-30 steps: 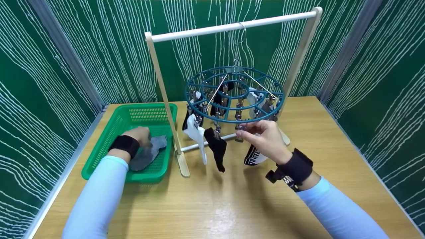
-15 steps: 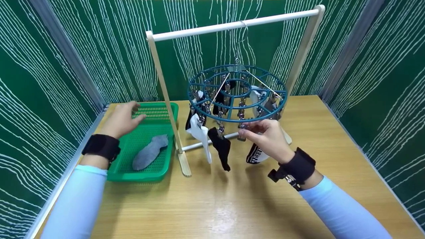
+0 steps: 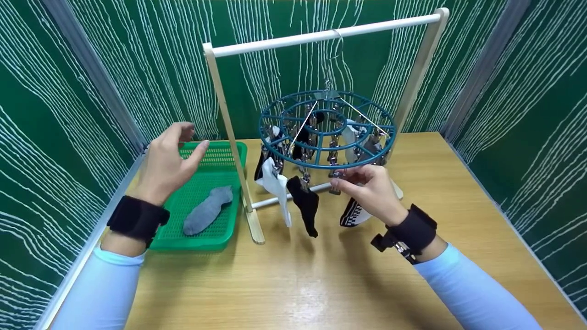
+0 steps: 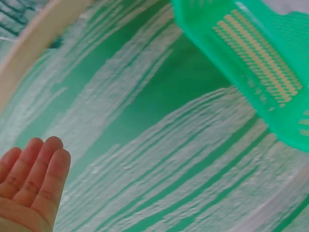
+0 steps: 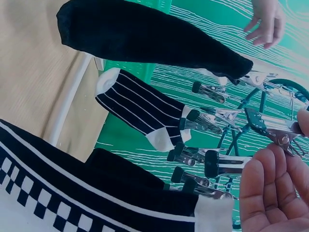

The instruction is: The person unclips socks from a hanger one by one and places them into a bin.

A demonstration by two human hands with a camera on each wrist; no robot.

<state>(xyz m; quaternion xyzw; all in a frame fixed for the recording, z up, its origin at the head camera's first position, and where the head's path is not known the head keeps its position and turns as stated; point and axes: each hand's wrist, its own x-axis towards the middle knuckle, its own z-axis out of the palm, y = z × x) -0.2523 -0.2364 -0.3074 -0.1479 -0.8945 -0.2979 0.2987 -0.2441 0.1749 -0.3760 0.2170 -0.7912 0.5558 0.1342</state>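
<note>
My right hand [image 3: 373, 192] pinches a metal clip [image 5: 273, 128] that hangs from the front of a round blue-green drying hanger [image 3: 316, 166]; no sock is seen in that clip. Above the green basket [image 3: 192, 246], my left hand [image 3: 165, 162] is raised with its fingers apart, holding nothing. A grey sock [image 3: 206, 213] lies in the basket. From other clips hang a white sock [image 3: 276, 185] and a black sock [image 3: 303, 206], left of the right hand. A checkered black-and-white sock [image 5: 96, 198] and a striped sock [image 5: 145, 108] show in the right wrist view.
A wooden stand [image 3: 224, 123] with a white top bar [image 3: 284, 42] carries the hanger by its hook. The stand's left foot [image 3: 254, 227] is beside the basket. Green walls with white streaks enclose the wooden table [image 3: 293, 284].
My left hand has come up out of the basket, away from the grey sock, and its fingers have spread. The right hand keeps its pinch on the clip.
</note>
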